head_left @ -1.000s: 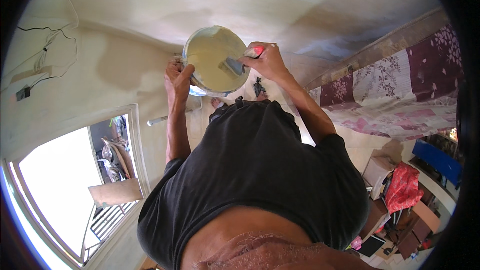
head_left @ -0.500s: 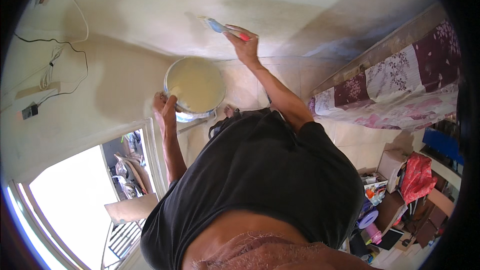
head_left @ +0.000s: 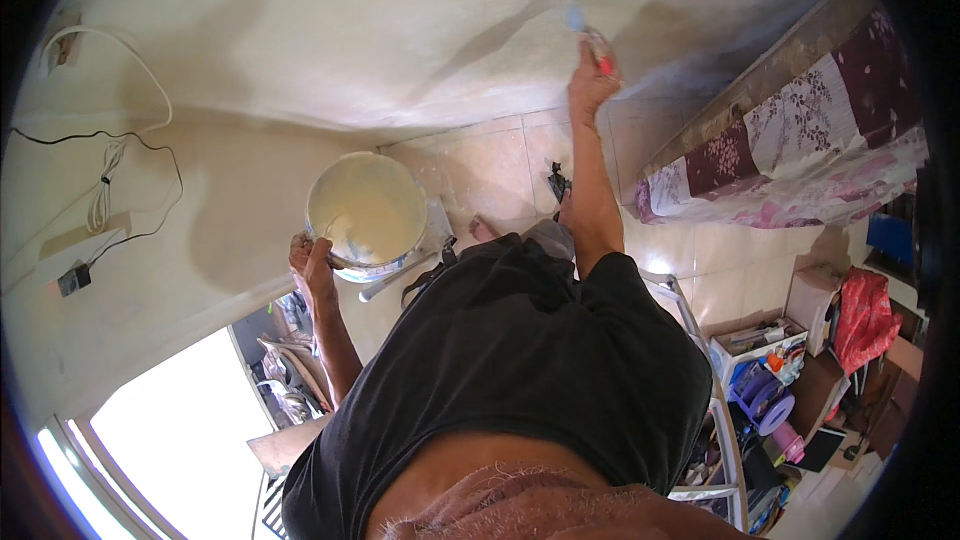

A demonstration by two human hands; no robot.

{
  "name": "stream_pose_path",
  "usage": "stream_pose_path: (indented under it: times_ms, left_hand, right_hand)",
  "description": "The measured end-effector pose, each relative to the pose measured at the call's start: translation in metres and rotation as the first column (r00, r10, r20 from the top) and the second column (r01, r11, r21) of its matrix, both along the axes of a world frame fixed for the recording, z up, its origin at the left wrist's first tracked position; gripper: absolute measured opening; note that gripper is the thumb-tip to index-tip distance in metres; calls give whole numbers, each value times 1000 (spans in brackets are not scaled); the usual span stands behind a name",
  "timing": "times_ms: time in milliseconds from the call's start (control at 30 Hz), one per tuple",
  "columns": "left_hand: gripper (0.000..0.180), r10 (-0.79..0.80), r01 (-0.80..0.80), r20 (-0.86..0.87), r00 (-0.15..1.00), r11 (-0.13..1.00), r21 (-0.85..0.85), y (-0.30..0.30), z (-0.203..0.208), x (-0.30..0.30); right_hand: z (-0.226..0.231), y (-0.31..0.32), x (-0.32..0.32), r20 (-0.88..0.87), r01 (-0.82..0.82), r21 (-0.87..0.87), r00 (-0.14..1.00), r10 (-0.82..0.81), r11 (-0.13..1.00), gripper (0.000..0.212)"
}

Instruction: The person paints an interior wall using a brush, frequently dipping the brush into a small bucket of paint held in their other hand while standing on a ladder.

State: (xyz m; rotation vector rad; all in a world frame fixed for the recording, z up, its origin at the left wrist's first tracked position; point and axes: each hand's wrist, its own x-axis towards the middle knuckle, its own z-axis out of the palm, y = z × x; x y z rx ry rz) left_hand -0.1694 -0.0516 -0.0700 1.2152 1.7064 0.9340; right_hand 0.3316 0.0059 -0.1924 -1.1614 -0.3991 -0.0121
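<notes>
My right hand (head_left: 596, 83) grips a paintbrush (head_left: 603, 50) with a red patch on its handle and a light blue part near the bristles. Its tip is blurred and lies against or very close to the pale wall (head_left: 420, 30); contact is hard to judge. To the left, my left hand (head_left: 314, 263) is closed on the rim of a round bucket (head_left: 352, 160). Pale yellowish paint (head_left: 375, 210) shows inside the bucket, which is tilted a little toward me.
A patterned maroon and white cloth (head_left: 760, 155) hangs at right. Cables (head_left: 105, 175) run along the left wall above a bright opening (head_left: 190, 420). Boxes and a red plastic bag (head_left: 866, 320) are piled at lower right. Tiled floor (head_left: 490, 165) lies beyond my feet.
My right hand has swept the paintbrush to the right along the wall and slightly up. The bucket and left hand sit a little lower and further left in view.
</notes>
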Motion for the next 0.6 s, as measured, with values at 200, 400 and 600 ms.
stream_pose_path:
  times_ms: [200,400,600]
  left_hand:
    - [13,-46,45,53,998,999,13,5,14,7]
    - [14,-13,13,12,1000,1000,24,6,20,5]
    - [18,12,-11,-44,999,1000,27,0,21,-1]
  right_hand:
    - [-3,7,-24,-19,172,-145,984,-176,974,20]
    - [-12,59,-161,-46,-247,-51,968,245,968,22]
    - [6,59,-191,280,-501,-62,822,497,863,24]
